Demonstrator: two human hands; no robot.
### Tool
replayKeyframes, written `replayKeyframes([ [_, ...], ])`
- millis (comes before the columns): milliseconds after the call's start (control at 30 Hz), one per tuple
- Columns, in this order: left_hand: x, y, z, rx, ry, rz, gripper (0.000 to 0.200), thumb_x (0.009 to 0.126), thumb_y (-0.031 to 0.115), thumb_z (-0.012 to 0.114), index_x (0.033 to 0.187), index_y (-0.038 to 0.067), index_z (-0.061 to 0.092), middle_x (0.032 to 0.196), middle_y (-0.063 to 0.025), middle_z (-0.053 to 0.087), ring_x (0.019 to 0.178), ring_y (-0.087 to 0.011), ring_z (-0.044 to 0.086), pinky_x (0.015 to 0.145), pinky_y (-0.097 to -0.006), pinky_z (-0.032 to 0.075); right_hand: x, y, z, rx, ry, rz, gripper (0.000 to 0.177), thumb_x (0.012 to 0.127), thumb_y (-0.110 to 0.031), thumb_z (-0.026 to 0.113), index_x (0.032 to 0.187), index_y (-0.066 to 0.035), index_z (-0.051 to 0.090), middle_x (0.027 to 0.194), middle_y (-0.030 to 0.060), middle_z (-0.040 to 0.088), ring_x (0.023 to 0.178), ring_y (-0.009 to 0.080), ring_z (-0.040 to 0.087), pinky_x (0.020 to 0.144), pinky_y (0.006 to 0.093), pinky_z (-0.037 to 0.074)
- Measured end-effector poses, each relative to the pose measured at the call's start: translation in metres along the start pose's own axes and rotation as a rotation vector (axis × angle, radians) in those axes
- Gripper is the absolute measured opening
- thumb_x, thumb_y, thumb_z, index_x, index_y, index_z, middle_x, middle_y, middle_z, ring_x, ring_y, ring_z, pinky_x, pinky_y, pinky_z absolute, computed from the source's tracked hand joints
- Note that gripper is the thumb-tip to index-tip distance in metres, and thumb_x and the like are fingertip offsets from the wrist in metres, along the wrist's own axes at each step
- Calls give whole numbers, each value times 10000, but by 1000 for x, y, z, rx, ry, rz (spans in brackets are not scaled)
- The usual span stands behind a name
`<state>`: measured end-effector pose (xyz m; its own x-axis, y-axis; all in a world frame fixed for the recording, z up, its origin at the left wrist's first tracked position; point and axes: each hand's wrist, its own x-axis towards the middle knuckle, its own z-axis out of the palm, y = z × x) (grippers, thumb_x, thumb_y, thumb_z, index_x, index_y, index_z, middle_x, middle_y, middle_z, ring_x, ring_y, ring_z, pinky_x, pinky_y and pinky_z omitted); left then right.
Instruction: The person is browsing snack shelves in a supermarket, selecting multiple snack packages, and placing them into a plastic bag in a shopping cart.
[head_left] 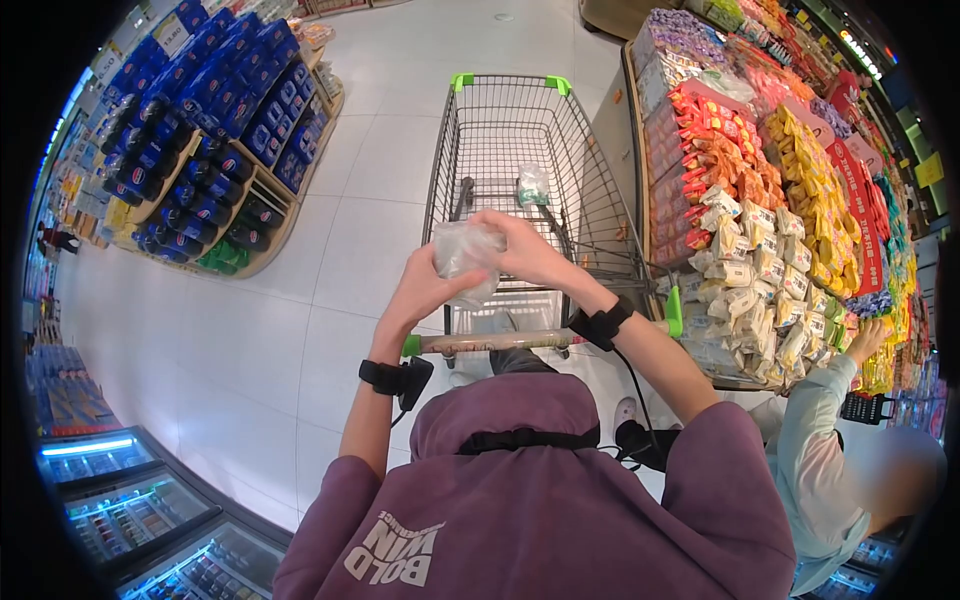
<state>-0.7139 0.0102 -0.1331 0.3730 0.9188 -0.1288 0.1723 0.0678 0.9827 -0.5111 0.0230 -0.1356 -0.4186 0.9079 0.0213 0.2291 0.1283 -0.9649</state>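
Fingers [487, 219] of the right hand [525, 252] and left hand [425, 292] pinched a crumpled clear plastic bag [462, 255], held between them above the grey wire shopping cart [600, 215]. A second small clear bag [533, 185] lay inside the cart.

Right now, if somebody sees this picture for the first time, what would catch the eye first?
In the middle, the left hand and the right hand hold a clear plastic bag above the wire shopping cart, where another small bag lies. On the right rises a shelf of bright snack packets, toward which another person's hand reaches. On the left stands a stack of blue drink packs.
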Motion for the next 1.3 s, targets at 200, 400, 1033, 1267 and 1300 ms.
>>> replayKeyframes([
  [200,10,-21,3,-130,13,-68,395,803,107,720,1161,-24,616,1048,-95,682,936,-152,651,803,-296,524,7,-2,6,-221,-28,46,538,899,-287,679,1308,-6,473,1219,175,615,1112,269,614,881,392,518],
  [400,2,-36,-3,-149,135,-144,395,835,87,663,1204,-31,586,1071,-102,675,970,-173,650,850,-318,520,63,7,-37,-146,-540,293,670,920,-420,642,1375,24,429,1237,186,615,1056,256,636,851,353,533],
  [1033,11,-32,-1,-238,700,-838,680,755,-49,633,1381,-6,369,1212,-181,549,1065,-292,600,902,-403,528,144,501,-149,-1230,-20,353,601,827,-42,633,1383,-81,409,1426,166,392,1305,292,423,1020,451,438],
  [1267,38,-30,9,48,411,-886,441,876,139,702,1264,-16,559,1211,-137,598,1039,-204,585,922,-337,482,165,539,-128,-1150,188,439,442,833,-54,603,1259,-28,488,1229,158,517,1091,307,546,900,421,521],
  [1300,37,-33,9,-32,542,-884,495,847,96,685,1296,-12,508,1210,-149,586,1039,-226,592,915,-355,494,166,539,-124,-1127,193,460,394,830,-55,603,1209,-14,507,1181,147,539,1058,305,560,878,415,531],
])
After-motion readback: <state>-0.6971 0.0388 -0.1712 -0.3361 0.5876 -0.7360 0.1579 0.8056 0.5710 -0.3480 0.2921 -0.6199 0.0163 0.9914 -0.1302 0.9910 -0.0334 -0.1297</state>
